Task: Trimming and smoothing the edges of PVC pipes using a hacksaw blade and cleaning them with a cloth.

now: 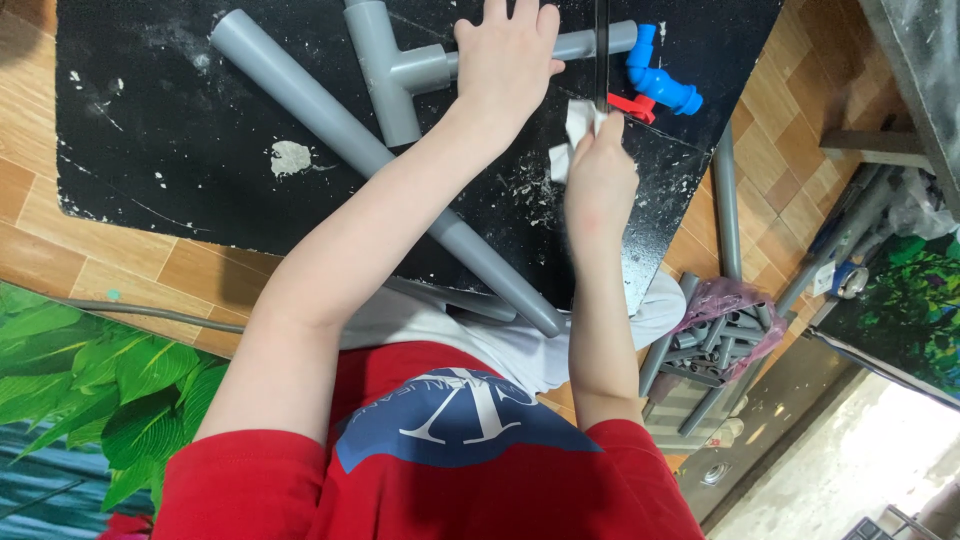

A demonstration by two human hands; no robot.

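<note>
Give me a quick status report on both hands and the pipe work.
Left hand flat on the grey tee pipe assembly. Right hand pinching white tape beside the blue tap. Long grey pipe lies crosswise under the forearms.

Matt grey plastic pipes (330,120) w/ glossy blue plastic tap (662,82), on rough, scuffed black mat (150,130).

Even daylight, glare bottom right, soft shadows, slight motion blur
</note>
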